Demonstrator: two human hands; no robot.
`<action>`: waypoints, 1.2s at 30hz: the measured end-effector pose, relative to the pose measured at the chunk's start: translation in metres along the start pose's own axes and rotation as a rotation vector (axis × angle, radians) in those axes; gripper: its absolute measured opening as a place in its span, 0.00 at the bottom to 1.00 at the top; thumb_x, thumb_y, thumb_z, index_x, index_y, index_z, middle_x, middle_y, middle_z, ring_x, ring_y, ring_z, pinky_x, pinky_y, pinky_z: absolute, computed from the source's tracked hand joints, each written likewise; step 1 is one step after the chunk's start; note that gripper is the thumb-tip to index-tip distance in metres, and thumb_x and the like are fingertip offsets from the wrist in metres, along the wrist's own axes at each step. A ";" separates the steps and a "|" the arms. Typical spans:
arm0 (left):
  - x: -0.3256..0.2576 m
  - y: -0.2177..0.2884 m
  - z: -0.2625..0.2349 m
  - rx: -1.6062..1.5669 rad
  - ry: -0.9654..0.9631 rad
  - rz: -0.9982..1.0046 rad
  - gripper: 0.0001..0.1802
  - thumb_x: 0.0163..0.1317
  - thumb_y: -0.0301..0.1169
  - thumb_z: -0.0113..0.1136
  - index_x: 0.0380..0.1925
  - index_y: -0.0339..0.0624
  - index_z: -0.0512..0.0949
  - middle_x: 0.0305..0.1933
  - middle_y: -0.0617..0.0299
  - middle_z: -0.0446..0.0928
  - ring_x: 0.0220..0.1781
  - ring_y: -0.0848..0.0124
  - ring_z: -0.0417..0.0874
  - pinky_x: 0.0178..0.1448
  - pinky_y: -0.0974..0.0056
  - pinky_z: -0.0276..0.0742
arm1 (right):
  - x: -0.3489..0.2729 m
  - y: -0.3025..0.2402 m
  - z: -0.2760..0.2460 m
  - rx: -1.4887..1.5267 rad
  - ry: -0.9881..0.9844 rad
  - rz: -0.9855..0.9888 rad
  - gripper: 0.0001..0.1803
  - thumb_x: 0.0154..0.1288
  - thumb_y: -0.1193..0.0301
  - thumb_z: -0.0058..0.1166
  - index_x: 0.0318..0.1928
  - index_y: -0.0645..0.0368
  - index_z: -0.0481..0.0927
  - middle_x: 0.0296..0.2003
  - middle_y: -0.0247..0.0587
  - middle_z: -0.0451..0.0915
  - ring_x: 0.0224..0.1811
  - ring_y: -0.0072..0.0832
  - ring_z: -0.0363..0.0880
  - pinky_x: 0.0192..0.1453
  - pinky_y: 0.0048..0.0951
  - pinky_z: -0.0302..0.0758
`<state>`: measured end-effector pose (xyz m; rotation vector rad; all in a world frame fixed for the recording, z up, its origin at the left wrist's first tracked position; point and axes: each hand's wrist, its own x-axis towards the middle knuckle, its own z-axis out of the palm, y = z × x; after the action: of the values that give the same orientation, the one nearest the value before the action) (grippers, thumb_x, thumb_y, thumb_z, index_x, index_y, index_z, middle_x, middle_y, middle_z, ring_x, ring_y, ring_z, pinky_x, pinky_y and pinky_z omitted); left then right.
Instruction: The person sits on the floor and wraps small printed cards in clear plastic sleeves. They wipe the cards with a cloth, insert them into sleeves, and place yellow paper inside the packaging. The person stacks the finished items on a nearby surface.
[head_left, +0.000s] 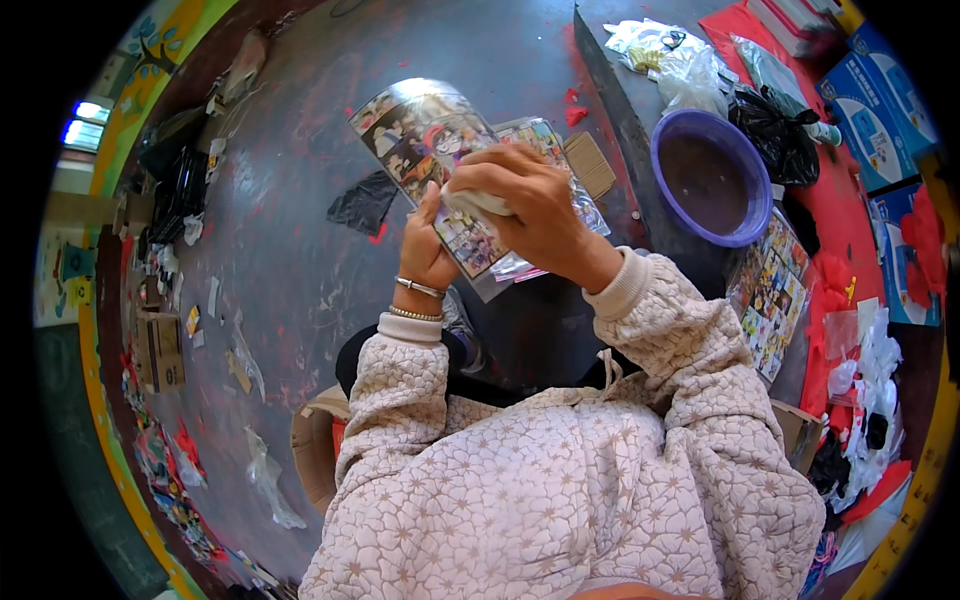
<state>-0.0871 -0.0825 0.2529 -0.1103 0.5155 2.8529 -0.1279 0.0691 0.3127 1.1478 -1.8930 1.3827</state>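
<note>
My left hand (pixel 430 250) grips the edge of a glossy, curled sheet printed with colourful cartoon pictures (pixel 410 130), its thumb on the top face. The sheet is tilted up in front of me, and light glares off its far end. My right hand (pixel 535 205) is closed around a pale, cloth-like wad (pixel 475 202) against the sheet's face. The fingers partly hide the wad. Beyond my right hand are more printed sheets (pixel 580 195), partly covered by the hand. A piece of brown cardboard (pixel 590 165) lies next to them.
A purple basin (pixel 757 205) with murky contents stands at the right, by plastic bags (pixel 695 85) and a black bag (pixel 775 135). Another printed sheet (pixel 770 300) lies below it. Blue boxes (pixel 880 110) line the far right. Black plastic (pixel 365 203) and scraps litter the dark floor.
</note>
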 end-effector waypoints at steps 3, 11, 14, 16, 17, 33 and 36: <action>-0.005 -0.010 0.007 -0.069 -0.147 0.054 0.24 0.65 0.45 0.38 0.50 0.37 0.65 0.49 0.51 0.72 0.50 0.59 0.74 0.52 0.55 0.72 | -0.017 0.012 0.019 0.042 -0.193 0.091 0.09 0.45 0.75 0.56 0.31 0.52 0.77 0.30 0.33 0.75 0.35 0.32 0.72 0.40 0.32 0.68; -0.004 0.033 -0.003 -0.080 0.017 0.194 0.25 0.65 0.43 0.40 0.54 0.36 0.63 0.55 0.46 0.67 0.55 0.52 0.69 0.59 0.48 0.63 | -0.053 0.020 0.019 0.077 -0.460 0.158 0.09 0.45 0.75 0.54 0.32 0.53 0.75 0.32 0.35 0.71 0.36 0.34 0.72 0.37 0.32 0.69; -0.013 0.045 -0.008 -0.063 0.007 0.294 0.24 0.65 0.42 0.40 0.55 0.37 0.61 0.56 0.47 0.66 0.57 0.52 0.67 0.60 0.45 0.61 | -0.051 0.030 -0.004 -0.096 -0.521 0.178 0.06 0.47 0.75 0.54 0.30 0.57 0.76 0.30 0.38 0.74 0.34 0.37 0.74 0.34 0.32 0.71; -0.014 0.048 -0.009 -0.057 0.059 0.337 0.24 0.65 0.43 0.40 0.55 0.37 0.62 0.57 0.47 0.65 0.58 0.52 0.66 0.60 0.45 0.60 | -0.041 0.039 -0.021 -0.019 -0.200 0.465 0.05 0.53 0.73 0.54 0.29 0.61 0.77 0.27 0.40 0.77 0.28 0.29 0.77 0.31 0.25 0.71; -0.012 0.047 -0.007 -0.042 0.057 0.345 0.24 0.65 0.43 0.39 0.55 0.38 0.61 0.57 0.48 0.65 0.58 0.53 0.67 0.61 0.46 0.61 | -0.034 0.044 -0.035 0.039 -0.127 0.659 0.04 0.55 0.73 0.53 0.29 0.61 0.76 0.26 0.39 0.78 0.27 0.25 0.76 0.31 0.23 0.71; -0.009 0.003 0.011 -0.087 -0.083 0.115 0.27 0.64 0.45 0.38 0.58 0.40 0.59 0.59 0.51 0.64 0.59 0.55 0.65 0.62 0.49 0.58 | -0.020 0.028 0.021 -0.288 0.114 0.175 0.09 0.47 0.70 0.54 0.31 0.57 0.74 0.27 0.39 0.72 0.29 0.37 0.75 0.30 0.34 0.72; -0.013 0.010 0.018 -0.096 -0.213 0.124 0.27 0.64 0.44 0.39 0.58 0.40 0.58 0.59 0.51 0.63 0.60 0.54 0.64 0.63 0.48 0.58 | -0.029 0.079 -0.005 -0.483 0.087 0.461 0.11 0.52 0.65 0.54 0.32 0.59 0.75 0.27 0.43 0.73 0.28 0.42 0.74 0.31 0.37 0.71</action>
<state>-0.0776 -0.0882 0.2745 0.2138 0.3533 2.9622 -0.1819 0.0927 0.2523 0.4281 -2.3429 1.0663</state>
